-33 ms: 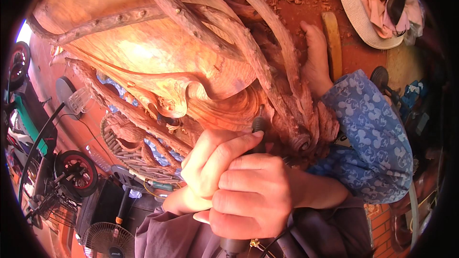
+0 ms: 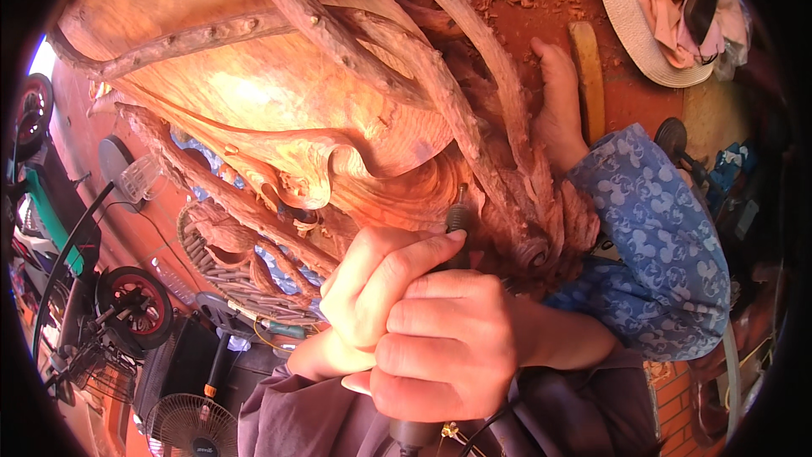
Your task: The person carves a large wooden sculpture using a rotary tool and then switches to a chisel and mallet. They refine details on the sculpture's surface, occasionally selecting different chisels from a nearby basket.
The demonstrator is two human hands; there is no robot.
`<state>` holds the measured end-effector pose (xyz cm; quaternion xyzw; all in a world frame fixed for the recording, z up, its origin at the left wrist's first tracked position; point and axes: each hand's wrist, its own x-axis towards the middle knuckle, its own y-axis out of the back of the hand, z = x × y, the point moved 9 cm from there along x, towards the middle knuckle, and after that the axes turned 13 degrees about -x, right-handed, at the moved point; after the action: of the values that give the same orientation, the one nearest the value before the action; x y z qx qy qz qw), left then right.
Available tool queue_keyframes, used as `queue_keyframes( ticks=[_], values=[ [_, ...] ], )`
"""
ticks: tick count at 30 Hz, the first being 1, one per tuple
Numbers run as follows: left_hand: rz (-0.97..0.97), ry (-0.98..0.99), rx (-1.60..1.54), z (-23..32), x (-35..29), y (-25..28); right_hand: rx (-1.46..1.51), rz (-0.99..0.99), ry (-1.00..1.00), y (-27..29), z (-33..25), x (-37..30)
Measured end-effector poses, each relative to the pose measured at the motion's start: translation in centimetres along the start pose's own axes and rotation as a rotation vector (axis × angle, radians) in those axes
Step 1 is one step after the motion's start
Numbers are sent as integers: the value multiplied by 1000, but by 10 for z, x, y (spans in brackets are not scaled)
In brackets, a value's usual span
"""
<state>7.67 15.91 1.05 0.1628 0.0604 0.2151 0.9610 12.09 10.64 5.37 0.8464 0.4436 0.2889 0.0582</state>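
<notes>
Both my hands are closed, one over the other, around a dark rotary carving tool [image 2: 458,218]. My left hand [image 2: 364,288] wraps it nearer the tip, and my right hand [image 2: 448,347] grips just behind. A ridged collar and thin metal bit stick out past my left fingers. The tool's dark rear end shows below my right hand. The bit points at the grooved folds of a large wood carving [image 2: 397,135], beside its twisting root-like strands. I cannot tell whether the bit touches the wood. A smooth, shiny panel fills the carving's upper left.
A bare foot [image 2: 560,97] below blue patterned cloth [image 2: 655,245] lies right of the carving, beside a yellowish wooden stick [image 2: 589,76]. A straw hat [image 2: 630,34] lies far right. Wood chips cover the far floor. A wicker basket [image 2: 199,245], fan [image 2: 194,427] and motorbike wheel [image 2: 134,309] stand left.
</notes>
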Motion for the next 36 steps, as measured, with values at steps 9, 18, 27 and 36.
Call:
queue_keyframes(
  ticks=[9, 18, 27, 36],
  values=[
    [15, 52, -10, -6, 9, 1, -2, -23, 11, -2, 8, 1],
    [43, 81, 9, 3, 1, 2, 53, -25, -10, 2, 0, 2],
    [21, 5, -4, 2, 5, 1, 59, -29, -14, 2, 4, 3],
    [45, 27, -2, -6, 12, 1, 33, -2, -13, -1, 13, 3]
  ],
)
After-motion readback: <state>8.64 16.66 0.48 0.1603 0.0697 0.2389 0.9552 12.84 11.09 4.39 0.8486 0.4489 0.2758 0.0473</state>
